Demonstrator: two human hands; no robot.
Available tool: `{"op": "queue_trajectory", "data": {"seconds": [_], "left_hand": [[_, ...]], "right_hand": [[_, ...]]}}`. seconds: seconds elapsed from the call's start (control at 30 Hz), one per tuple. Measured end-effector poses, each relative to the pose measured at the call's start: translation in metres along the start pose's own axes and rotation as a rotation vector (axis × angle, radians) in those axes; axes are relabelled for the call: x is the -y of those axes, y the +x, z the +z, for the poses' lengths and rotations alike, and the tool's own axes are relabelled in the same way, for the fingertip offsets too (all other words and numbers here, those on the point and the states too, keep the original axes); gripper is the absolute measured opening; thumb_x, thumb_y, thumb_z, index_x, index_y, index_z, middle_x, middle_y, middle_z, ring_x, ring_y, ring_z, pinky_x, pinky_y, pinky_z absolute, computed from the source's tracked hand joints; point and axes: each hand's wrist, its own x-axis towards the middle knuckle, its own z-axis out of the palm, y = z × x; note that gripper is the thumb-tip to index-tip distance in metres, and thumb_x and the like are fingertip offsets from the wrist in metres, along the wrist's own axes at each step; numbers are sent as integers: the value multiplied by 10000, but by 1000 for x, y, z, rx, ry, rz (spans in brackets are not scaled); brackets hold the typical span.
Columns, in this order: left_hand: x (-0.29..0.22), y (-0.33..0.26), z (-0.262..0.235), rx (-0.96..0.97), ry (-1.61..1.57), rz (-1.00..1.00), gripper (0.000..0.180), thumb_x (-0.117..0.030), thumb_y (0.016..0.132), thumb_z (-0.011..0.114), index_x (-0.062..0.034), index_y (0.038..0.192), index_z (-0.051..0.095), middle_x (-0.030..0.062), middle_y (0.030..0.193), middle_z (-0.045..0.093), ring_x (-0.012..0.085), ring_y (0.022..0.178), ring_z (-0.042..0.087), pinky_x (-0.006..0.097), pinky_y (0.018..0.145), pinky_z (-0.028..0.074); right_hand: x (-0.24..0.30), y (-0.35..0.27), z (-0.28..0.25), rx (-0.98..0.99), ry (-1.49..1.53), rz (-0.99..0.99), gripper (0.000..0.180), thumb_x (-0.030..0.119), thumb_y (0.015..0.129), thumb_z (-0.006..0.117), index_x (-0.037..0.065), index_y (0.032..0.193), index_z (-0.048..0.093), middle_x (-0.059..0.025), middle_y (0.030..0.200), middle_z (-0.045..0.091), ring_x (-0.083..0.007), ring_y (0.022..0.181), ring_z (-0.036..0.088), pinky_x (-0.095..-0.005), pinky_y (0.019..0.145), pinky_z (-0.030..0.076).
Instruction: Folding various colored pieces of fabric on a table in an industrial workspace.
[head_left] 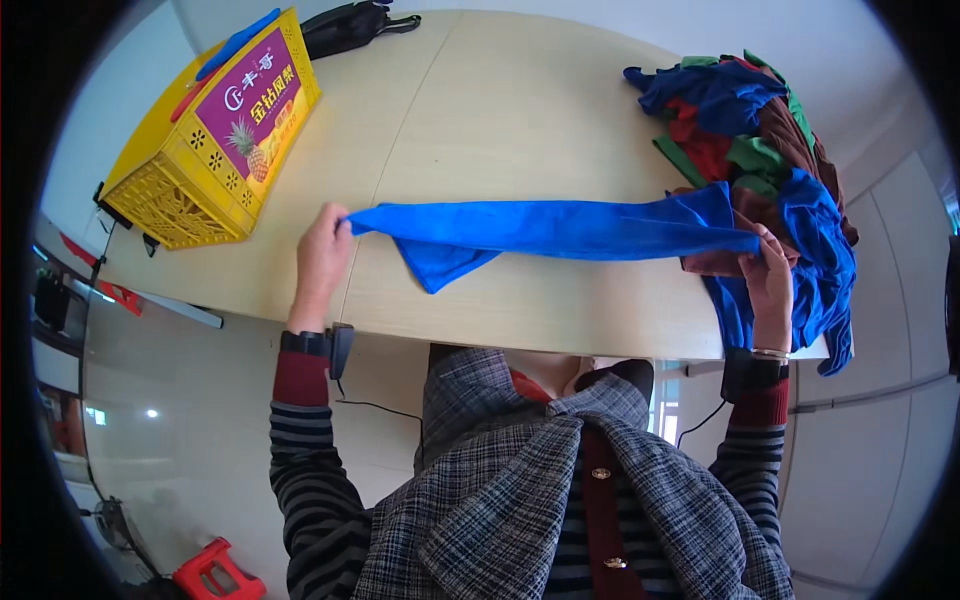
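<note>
A blue cloth (560,228) is stretched sideways between my two hands above the table. My left hand (324,250) is closed on its left end, and my right hand (768,270) pinches its right end. One corner of the cloth hangs down in a point, nearer the left end. Its right end overlaps the heap of crumpled cloths (735,110), which are blue, green, red and brown. Beneath my right hand, a brown piece and more blue cloth from the heap spill toward the table's front edge.
A yellow plastic crate (185,190) with a purple panel stands at the left of the pale table (500,120), cloth over its rim. Behind it lies a black bag (350,28). Cables hang from bands at both wrists. A red stool (220,572) is on the floor, lower left.
</note>
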Motion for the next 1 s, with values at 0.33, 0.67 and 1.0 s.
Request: {"op": "queue_trajectory", "data": {"seconds": [0.33, 0.67, 1.0], "left_hand": [[-16, 75, -95, 203, -571, -247, 186, -168, 989, 584, -63, 1141, 606, -23, 939, 594, 47, 733, 512, 209, 607, 426], [-1, 97, -147, 143, -744, -298, 349, -242, 1009, 588, -14, 1272, 570, 63, 1133, 573, 116, 944, 548, 263, 800, 455], [-38, 98, -162, -178, -829, -214, 541, -278, 1054, 501, 69, 1461, 425, 221, 1462, 461, 312, 1360, 451, 389, 1147, 326]], "right_hand": [[74, -16, 51, 159, 109, -114, 509, -53, 914, 542, -62, 1418, 468, -113, 1124, 642, -217, 1070, 645, -329, 1019, 514], [104, -6, 36, -141, -447, -276, 181, 175, 991, 650, 45, 1115, 672, 22, 868, 640, -74, 746, 619, -184, 679, 508], [122, 4, 40, -108, -698, -499, 119, 146, 992, 648, 62, 1076, 659, 66, 810, 557, -26, 694, 518, -188, 589, 422]]}}
